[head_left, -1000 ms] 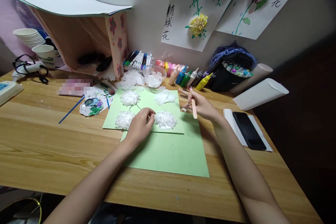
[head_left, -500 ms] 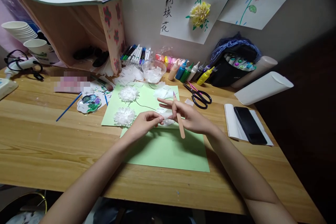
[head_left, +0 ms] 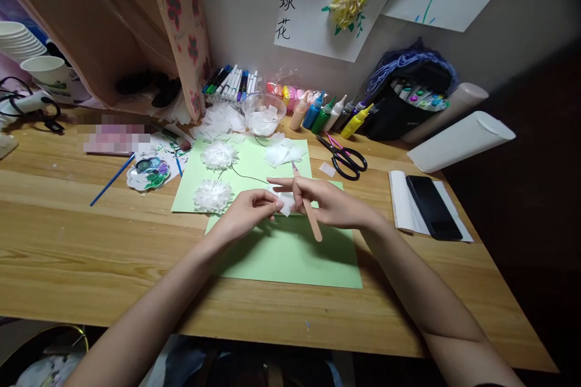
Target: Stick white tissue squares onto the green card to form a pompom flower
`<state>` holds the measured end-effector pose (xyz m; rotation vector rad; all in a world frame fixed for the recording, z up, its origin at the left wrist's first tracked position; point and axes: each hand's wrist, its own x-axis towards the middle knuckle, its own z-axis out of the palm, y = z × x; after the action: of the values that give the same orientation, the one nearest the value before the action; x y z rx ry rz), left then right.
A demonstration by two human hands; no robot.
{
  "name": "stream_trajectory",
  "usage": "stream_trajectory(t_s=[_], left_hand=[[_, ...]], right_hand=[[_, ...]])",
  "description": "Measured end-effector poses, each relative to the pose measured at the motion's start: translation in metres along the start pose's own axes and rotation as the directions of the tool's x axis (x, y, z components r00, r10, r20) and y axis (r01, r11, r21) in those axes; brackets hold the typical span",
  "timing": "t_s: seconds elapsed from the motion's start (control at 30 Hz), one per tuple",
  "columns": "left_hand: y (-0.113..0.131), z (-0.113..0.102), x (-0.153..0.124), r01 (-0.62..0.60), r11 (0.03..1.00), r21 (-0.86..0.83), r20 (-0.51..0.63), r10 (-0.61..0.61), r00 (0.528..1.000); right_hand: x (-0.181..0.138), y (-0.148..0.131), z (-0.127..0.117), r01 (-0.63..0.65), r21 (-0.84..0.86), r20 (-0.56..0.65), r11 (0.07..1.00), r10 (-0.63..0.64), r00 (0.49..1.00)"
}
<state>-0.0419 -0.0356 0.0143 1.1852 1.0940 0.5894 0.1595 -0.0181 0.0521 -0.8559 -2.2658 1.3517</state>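
Note:
My left hand point(head_left: 249, 210) pinches a small piece of white tissue paper point(head_left: 286, 204) between thumb and fingers, above the green paper point(head_left: 290, 254). Close on its right, my right hand point(head_left: 333, 202) has a flat wooden craft stick point(head_left: 312, 221) between its fingers, with a purple-tinted far tip. The fingertips of the right hand are by the tissue piece; whether they grip it is hard to see. Two fluffy white paper flowers point(head_left: 218, 156) lie on the green sheets left of my hands. Beyond my fingers rests a looser cluster of white tissue pieces point(head_left: 284, 150).
Black-handled scissors point(head_left: 347, 160) lie right of the green sheets. Several paint bottles point(head_left: 324, 118) stand behind, beside a clear bowl point(head_left: 264, 115) of tissue pieces. A paint palette point(head_left: 149, 173) and blue brush point(head_left: 112, 179) are at left, a phone point(head_left: 433, 207) at right.
The view has tilted slightly downward. Both hands stay close together, and the tissue piece now shows hanging between them with a corner pointing down. The craft stick remains in my right hand.

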Motion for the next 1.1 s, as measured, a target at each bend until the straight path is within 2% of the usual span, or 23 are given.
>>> stream_trajectory(t_s=[0.07, 0.17, 0.2, 0.27, 0.37, 0.5, 0.7, 1.1], left_hand=[[0.001, -0.004, -0.001, 0.019, 0.999, 0.035, 0.073, -0.021, 0.997], [-0.002, -0.007, -0.002, 0.001, 0.983, 0.182, 0.203, -0.039, 0.978], [-0.005, -0.007, -0.002, -0.02, 0.971, 0.239, 0.189, -0.027, 0.982], [-0.01, -0.005, -0.001, -0.062, 0.935, 0.349, 0.088, 0.033, 0.996], [-0.015, -0.002, 0.0, -0.112, 0.885, 0.452, -0.011, 0.13, 0.991], [-0.015, -0.001, 0.0, -0.123, 0.863, 0.49, -0.023, 0.154, 0.988], [-0.011, -0.006, -0.001, -0.069, 0.837, 0.543, -0.027, 0.099, 0.995], [-0.013, -0.01, 0.001, -0.064, 0.844, 0.532, -0.04, 0.101, 0.994]], right_hand=[[-0.003, -0.001, -0.006, -0.019, 0.009, -0.022, 1.0, 0.019, 1.0], [-0.008, -0.002, -0.014, -0.036, 0.108, -0.08, 0.994, 0.045, 0.996], [-0.01, -0.002, -0.015, -0.033, 0.141, -0.097, 0.99, 0.047, 0.994], [-0.012, -0.003, -0.015, -0.011, 0.155, -0.13, 0.988, 0.031, 0.991], [-0.011, -0.004, -0.013, -0.022, 0.025, -0.17, 0.999, 0.026, 0.985], [-0.005, -0.004, -0.007, -0.105, -0.189, -0.141, 0.976, 0.079, 0.987], [0.004, 0.009, 0.005, -0.112, -0.252, 0.042, 0.961, 0.126, 0.991], [0.008, 0.017, 0.007, -0.139, -0.211, 0.005, 0.968, 0.143, 0.99]])
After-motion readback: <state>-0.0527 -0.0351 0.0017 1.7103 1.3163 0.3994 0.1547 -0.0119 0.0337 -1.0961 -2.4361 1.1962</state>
